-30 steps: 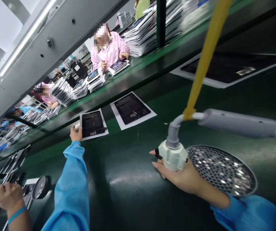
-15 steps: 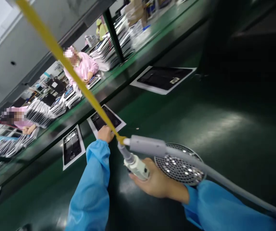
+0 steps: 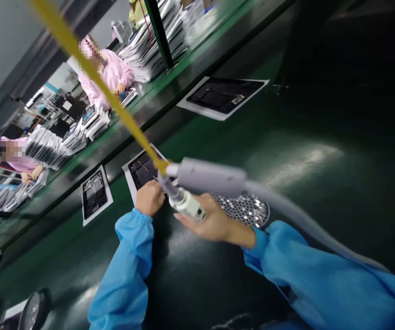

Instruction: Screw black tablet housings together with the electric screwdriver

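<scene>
My left hand (image 3: pixel 150 198) is closed at the near edge of an opened black tablet housing (image 3: pixel 144 168) lying on a white sheet. Its fingertips are hidden from view. Close on the right, my right hand (image 3: pixel 211 219) wraps round a white electric screwdriver (image 3: pixel 189 205) with a grey cable (image 3: pixel 286 206). A yellow strap (image 3: pixel 114 103) holds the tool up from above. The driver's tip is hidden. Partly behind my right hand sits a round perforated dish (image 3: pixel 248 210) with shiny small pieces in it.
On the dark green bench (image 3: pixel 307 183) lie another tablet housing (image 3: pixel 96 195) at left and one (image 3: pixel 223 97) farther off. Beyond a green rail, co-workers in pink (image 3: pixel 109 75) sit by stacks of white-sheeted panels (image 3: pixel 51 146). A round lens-like object (image 3: pixel 32 311) stands at lower left.
The view has tilted and shifted. My left hand and the middle tablet housing have come nearer to me relative to the other tablets. My right hand has moved up and left with the screwdriver.
</scene>
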The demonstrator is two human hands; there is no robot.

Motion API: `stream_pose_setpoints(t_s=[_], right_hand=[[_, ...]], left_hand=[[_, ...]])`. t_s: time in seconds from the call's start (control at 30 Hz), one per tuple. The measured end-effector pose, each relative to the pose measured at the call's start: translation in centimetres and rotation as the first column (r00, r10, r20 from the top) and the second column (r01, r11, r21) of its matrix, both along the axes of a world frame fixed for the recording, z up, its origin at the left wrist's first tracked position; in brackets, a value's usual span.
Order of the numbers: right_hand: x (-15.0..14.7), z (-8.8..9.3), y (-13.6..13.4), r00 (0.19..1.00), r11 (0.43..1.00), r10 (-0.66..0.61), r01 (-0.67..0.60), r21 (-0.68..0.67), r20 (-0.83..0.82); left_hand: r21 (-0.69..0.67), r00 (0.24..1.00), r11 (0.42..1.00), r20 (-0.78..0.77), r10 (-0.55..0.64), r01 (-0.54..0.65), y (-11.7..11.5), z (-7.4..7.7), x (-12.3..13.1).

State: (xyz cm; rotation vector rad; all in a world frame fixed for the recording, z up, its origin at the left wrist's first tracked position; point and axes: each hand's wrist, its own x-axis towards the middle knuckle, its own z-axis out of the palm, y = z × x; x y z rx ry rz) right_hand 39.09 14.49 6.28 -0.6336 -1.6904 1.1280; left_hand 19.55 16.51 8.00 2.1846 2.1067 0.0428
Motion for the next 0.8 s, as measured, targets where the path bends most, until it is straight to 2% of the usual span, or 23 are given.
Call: stream_pose_setpoints(t_s=[0.07,0.17,0.23,0.3,0.37,0.43,0.53,0.6,0.8], right_hand=[[1.3,1.2,0.9,0.998,0.997,-0.055,0.054,-0.052,-0.018],[3.5,2.5,2.4,0.975,0.974,-0.208,0.200,-0.105,-0.080],[4.7,2.6,3.3,0.954,0.959,-0.275,0.263,-0.108,-0.119],[5.3,2.2,3.9,0.940,0.950,-0.306,0.292,-0.109,-0.149],[5.4,1.4,4.0,0.936,0.947,-0.311,0.292,-0.130,-0.163],[5.1,0.7,4.0,0.938,0.948,-0.304,0.281,-0.146,-0.168],[4.5,0.2,4.1,0.934,0.946,-0.318,0.300,-0.127,-0.165],[4.3,0.0,4.2,0.932,0.941,-0.333,0.318,-0.117,-0.144],[4.1,-0.5,4.5,0.930,0.935,-0.350,0.339,-0.107,-0.107]], left_hand=[[-0.015,0.998,0.998,-0.014,-0.058,0.058,-2.9,-0.5,1.1],[-0.002,0.988,0.989,-0.046,-0.150,0.150,-6.7,-1.5,2.3],[0.030,0.982,0.982,-0.017,-0.188,0.189,-8.5,-2.2,2.8],[0.065,0.972,0.975,0.084,-0.219,0.213,-9.5,-2.7,2.9],[0.099,0.942,0.970,0.238,-0.238,0.220,-9.9,-2.9,2.6],[0.140,0.915,0.977,0.349,-0.200,0.160,-9.6,-3.0,2.1],[0.156,0.950,0.987,0.312,-0.024,-0.026,-8.8,-3.0,1.4],[0.128,0.965,0.988,0.257,0.051,-0.086,-8.3,-3.2,1.3],[0.139,0.946,0.987,0.322,0.037,-0.086,-8.0,-3.9,1.5]])
